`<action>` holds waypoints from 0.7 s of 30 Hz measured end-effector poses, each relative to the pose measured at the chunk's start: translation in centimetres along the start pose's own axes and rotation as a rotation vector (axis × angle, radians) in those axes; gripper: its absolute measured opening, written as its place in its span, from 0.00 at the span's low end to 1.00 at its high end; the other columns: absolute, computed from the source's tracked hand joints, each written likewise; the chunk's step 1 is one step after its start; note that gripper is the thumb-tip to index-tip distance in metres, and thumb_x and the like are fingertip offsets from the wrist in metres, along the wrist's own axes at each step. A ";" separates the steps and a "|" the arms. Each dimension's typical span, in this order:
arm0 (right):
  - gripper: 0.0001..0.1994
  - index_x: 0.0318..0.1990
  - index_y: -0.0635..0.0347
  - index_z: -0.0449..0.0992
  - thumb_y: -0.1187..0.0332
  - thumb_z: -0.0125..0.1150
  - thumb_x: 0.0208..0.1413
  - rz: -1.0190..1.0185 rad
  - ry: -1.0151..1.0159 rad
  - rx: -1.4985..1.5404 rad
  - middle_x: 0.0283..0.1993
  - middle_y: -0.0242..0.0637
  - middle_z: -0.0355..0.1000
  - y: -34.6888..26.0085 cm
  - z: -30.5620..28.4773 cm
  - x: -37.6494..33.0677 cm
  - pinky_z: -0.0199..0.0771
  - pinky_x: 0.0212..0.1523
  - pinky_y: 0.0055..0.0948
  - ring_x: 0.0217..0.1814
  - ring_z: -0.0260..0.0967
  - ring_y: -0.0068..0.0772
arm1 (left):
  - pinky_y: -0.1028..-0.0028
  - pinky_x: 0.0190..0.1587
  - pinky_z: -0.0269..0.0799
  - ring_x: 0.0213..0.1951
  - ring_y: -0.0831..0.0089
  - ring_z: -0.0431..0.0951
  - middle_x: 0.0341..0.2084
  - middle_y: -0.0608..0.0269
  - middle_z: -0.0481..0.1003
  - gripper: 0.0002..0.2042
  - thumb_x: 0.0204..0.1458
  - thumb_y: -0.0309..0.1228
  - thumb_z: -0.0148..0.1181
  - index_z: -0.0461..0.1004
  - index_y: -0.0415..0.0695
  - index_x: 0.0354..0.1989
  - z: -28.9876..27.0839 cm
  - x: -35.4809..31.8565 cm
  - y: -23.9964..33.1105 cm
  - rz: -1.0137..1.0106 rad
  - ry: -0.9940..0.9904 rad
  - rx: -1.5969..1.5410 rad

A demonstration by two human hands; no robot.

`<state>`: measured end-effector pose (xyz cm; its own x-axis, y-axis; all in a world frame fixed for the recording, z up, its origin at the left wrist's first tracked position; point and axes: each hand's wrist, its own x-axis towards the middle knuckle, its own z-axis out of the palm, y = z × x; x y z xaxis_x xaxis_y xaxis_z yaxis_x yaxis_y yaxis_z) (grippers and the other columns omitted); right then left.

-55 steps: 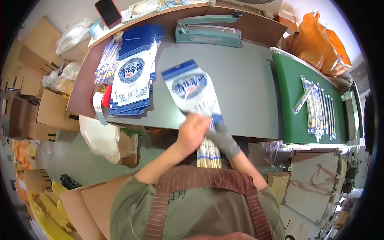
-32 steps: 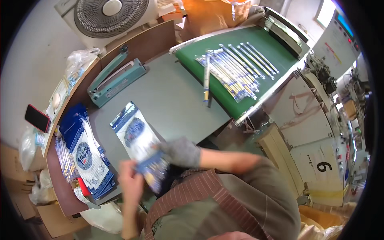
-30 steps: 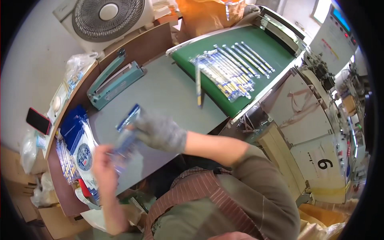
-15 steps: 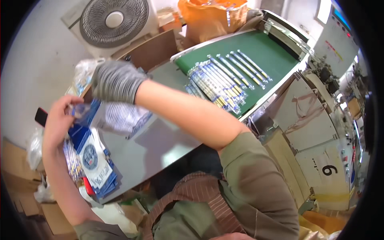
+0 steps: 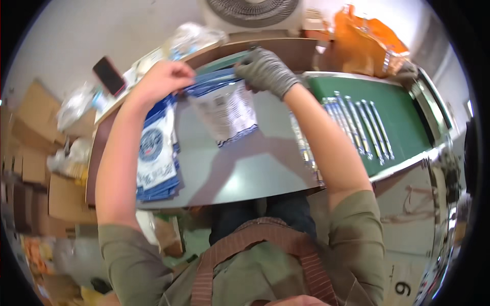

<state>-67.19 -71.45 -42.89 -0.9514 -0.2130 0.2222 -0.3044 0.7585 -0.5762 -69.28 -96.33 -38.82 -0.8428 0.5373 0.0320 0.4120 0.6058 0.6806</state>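
A white-and-blue printed plastic bag hangs from both hands above the grey table. At its top left corner my bare left hand is closed, thumb and fingers pinching the blue edge. My right hand, in a grey knitted glove, grips the top right corner. What the bag's inside holds cannot be made out. Below my left forearm lies a stack of similar printed bags, overlapping one another. To the right of my right forearm, slim clear-wrapped sticks lie side by side on a green conveyor belt.
A phone rests at the back left ledge, near a crumpled clear plastic bag. Behind the table stand a fan and an orange bag. Cardboard boxes fill the left side.
My view has swung left. My hands have moved apart, with the bag now held spread between them by its top corners.
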 end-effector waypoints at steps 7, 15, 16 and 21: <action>0.11 0.31 0.65 0.77 0.67 0.51 0.56 -0.069 -0.080 0.300 0.21 0.39 0.74 0.7 4.6 6.3 0.70 0.16 0.24 0.15 0.70 0.22 | 0.64 0.48 0.70 0.46 0.55 0.75 0.43 0.45 0.74 0.28 0.44 0.46 0.66 0.72 0.36 0.47 3.6 -0.5 -1.8 0.211 0.159 0.401; 0.21 0.57 0.59 0.69 0.65 0.59 0.55 -0.106 0.044 0.395 0.49 0.34 0.72 1.1 -3.0 -4.6 0.68 0.51 0.23 0.49 0.68 0.23 | 0.70 0.41 0.74 0.42 0.61 0.76 0.40 0.54 0.75 0.15 0.41 0.23 0.55 0.73 0.33 0.40 6.5 -8.1 0.1 0.454 0.493 1.208; 0.22 0.58 0.59 0.69 0.64 0.59 0.55 -0.007 0.118 0.391 0.51 0.33 0.72 5.0 -4.4 -6.2 0.67 0.53 0.24 0.51 0.68 0.24 | 0.72 0.43 0.73 0.44 0.62 0.75 0.43 0.54 0.73 0.17 0.40 0.23 0.56 0.72 0.31 0.42 8.3 -8.9 -1.0 0.464 0.447 1.352; 0.24 0.61 0.56 0.63 0.55 0.47 0.62 0.774 0.249 -0.737 0.62 0.46 0.63 28.8 -8.3 -22.1 0.62 0.61 0.39 0.62 0.62 0.49 | 0.67 0.35 0.76 0.39 0.59 0.77 0.37 0.45 0.76 0.19 0.43 0.29 0.58 0.73 0.29 0.43 19.7 -11.5 -10.1 0.252 -0.184 1.184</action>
<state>-54.54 -39.77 -57.93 -0.8118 0.5473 0.2034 0.5525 0.8328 -0.0355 -56.91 -97.10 -60.43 -0.6722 0.7332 -0.1030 0.6979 0.5810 -0.4187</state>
